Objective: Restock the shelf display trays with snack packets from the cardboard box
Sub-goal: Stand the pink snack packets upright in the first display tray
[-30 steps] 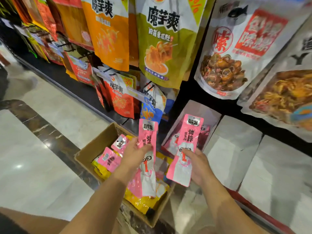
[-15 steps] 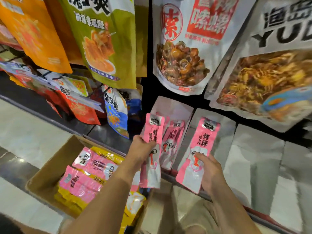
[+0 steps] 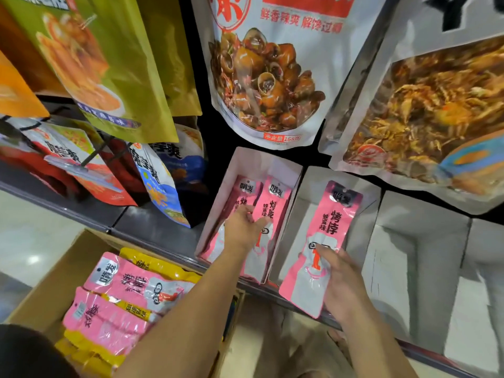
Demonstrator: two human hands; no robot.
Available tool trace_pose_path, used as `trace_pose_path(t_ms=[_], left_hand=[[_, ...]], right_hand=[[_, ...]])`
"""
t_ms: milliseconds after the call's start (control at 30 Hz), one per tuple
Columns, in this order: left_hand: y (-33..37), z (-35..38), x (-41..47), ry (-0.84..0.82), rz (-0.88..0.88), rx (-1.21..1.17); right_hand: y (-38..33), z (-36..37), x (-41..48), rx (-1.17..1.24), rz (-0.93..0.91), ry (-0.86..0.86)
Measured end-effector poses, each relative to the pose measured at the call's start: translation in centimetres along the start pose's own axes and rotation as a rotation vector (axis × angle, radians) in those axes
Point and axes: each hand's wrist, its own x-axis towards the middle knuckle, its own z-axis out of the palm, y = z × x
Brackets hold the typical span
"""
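I am mid-restock. My left hand (image 3: pixel 244 230) pinches 1 pink packet (image 3: pixel 275 211) down into the left display tray (image 3: pixel 215 203). My right hand (image 3: pixel 342 282) grips a 2nd packet (image 3: pixel 324 241) over the neighbouring tray (image 3: pixel 300 211). Next, I judge, it must go in flat. The frame cuts off the cardboard box (image 3: pixel 43 293), and the packet hides that tray's floor.

An olive-green bag (image 3: pixel 109 64) printed with a bowl of orange food fills the upper left, and an orange bag (image 3: pixel 13 91) sits just beside it at the frame's edge. To the right are a white bag (image 3: pixel 267 77) picturing brown snails and a silver bag (image 3: pixel 425 113) picturing shredded fried food. Below the green one stands a blue-and-white bag (image 3: pixel 161 186), with red bags (image 3: pixel 109 181) to its left. Pale glossy floor tiles (image 3: pixel 32 241) show at lower left.
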Motion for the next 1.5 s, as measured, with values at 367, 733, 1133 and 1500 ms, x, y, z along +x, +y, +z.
trace_pose_path(t_ms=[367,733,1133,1500], left_hand=[[-0.7,1.6,-1.3,0.057,0.118,0.400],[-0.8,-5.4,-2.1,0.340,0.315,0.440],[-5.7,-10.8,-0.9,0.079,-0.045,0.122],[-6.0,-11.6,0.0,-0.033,-0.182,-0.155]], right_hand=[[0.4,0.8,-0.5,-0.014,-0.007,-0.011],[1.0,5.8,0.0,0.025,-0.037,-0.042],[4.8,13.2,4.5,-0.303,-0.104,-0.050],[8.1,16.7,8.7,-0.739,-0.169,0.093]])
